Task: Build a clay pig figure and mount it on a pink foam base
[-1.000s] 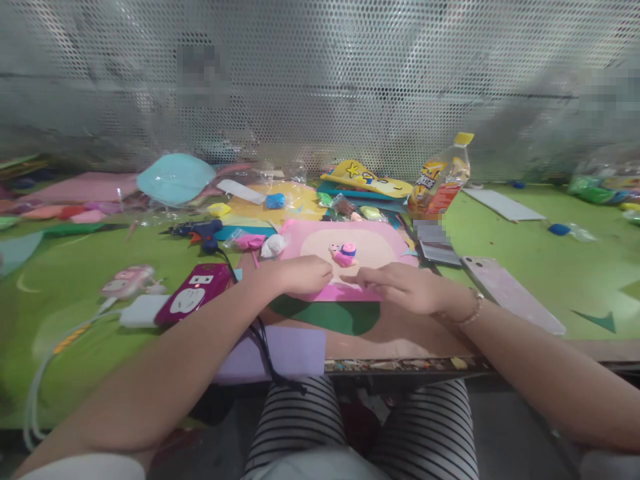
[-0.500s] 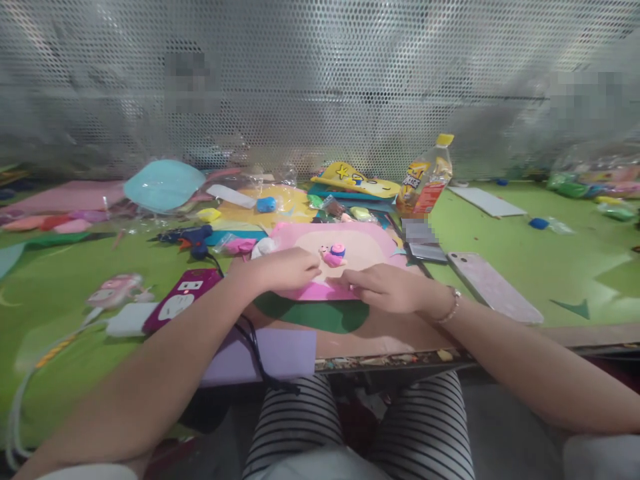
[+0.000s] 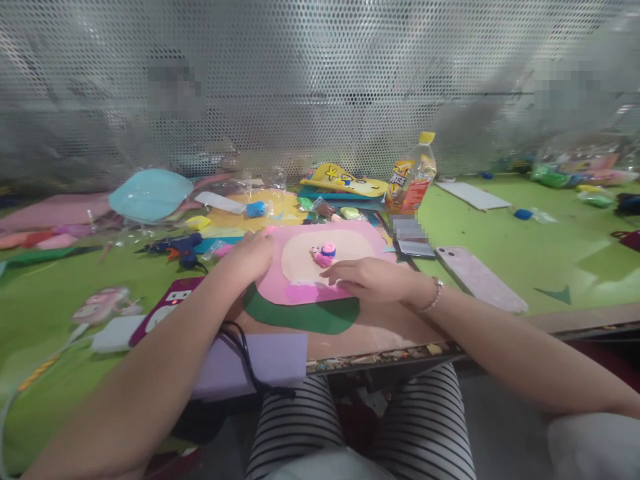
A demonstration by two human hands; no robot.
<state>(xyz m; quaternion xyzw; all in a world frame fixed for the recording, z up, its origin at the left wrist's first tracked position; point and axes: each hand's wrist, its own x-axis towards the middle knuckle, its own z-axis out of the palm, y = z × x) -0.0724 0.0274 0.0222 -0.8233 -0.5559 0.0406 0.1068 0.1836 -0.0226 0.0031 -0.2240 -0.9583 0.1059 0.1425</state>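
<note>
A small clay snail (image 3: 325,255), with a pink body and a blue-and-pink shell, sits on the cream oval (image 3: 296,257) of a pink foam sheet (image 3: 273,287). Along the oval's lower edge runs a brighter pink strip (image 3: 305,292) with a bit of white on it. My right hand (image 3: 367,279) rests over the sheet's lower right, fingers stretched out just below the snail, holding nothing I can see. At the sheet's left edge is my left hand (image 3: 256,257), its fingers mostly hidden and slightly blurred. Under the sheet lies a dark green piece (image 3: 305,319).
A glue gun (image 3: 183,250), a magenta power strip (image 3: 160,310) and a black cable (image 3: 245,350) lie left. Right of the sheet are a bottle (image 3: 413,180), a grey case (image 3: 414,239) and a phone (image 3: 480,280). Clay packets and a yellow cutout (image 3: 345,181) lie behind.
My left hand has moved left, from beside the snail to the sheet's left edge, covering the spot where a white lump lay. The right hand's fingers have straightened. The whole view has shifted slightly.
</note>
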